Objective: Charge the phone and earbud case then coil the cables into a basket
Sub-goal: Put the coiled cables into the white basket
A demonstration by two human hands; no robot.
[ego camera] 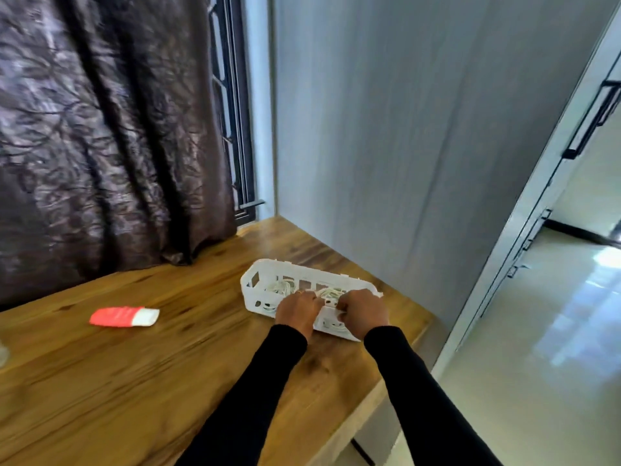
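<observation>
**Both hands at the cable basket on a wooden table**

Head camera: A white slotted basket (268,280) lies near the table's far right corner, its long axis running from the far left, toward the dark curtain (100,129), to the near right, toward the table's open edge. White coiled cables (280,286) lie inside the basket. A person in black sleeves reaches both hands to the basket's near long wall. The left hand (295,309) has its fingers curled over the rim into the basket; the right hand (364,312) curls over the same wall nearer the basket's right end. Blur hides whether either hand grips cable or rim. Left of the basket, well apart, a red-and-white tube (124,316) lies flat on the wooden table (134,381).
</observation>
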